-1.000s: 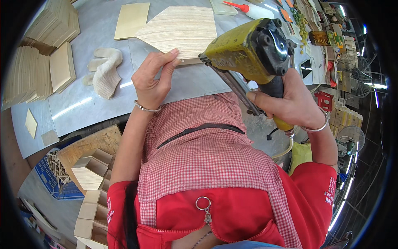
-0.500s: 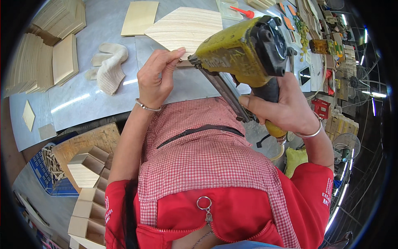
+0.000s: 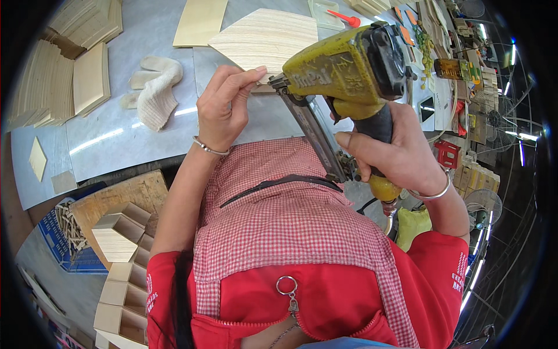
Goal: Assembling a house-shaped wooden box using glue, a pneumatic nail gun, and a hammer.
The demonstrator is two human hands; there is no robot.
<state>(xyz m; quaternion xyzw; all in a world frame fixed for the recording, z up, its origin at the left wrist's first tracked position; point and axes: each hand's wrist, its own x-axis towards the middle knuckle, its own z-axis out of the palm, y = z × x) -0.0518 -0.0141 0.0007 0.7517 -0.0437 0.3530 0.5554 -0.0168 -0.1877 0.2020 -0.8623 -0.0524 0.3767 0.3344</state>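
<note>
My right hand (image 3: 404, 148) is wrapped round the dark grip of a yellow air nail gun (image 3: 334, 67). The gun's nose points left and meets the near edge of a pale wooden panel (image 3: 264, 38) with a pointed left end. Just left of the nose, my left hand (image 3: 222, 110) pinches the panel's near edge between thumb and fingers. What lies under the panel is mostly hidden. A white knitted glove (image 3: 157, 96) rests on the metal tabletop (image 3: 110, 154), left of my left hand.
Stacks of thin wooden boards (image 3: 46, 84) stand at the far left. A single board (image 3: 200, 22) and a red-tipped nozzle (image 3: 344, 18) lie toward the back. Below left, assembled wooden boxes (image 3: 119, 238) are piled beside a blue crate (image 3: 72, 253) of wood scraps. An air hose hangs from the gun.
The nail gun has tilted slightly, and its nose has shifted a little right and stays at the panel's edge. My left hand and the panel have shifted slightly right in view.
</note>
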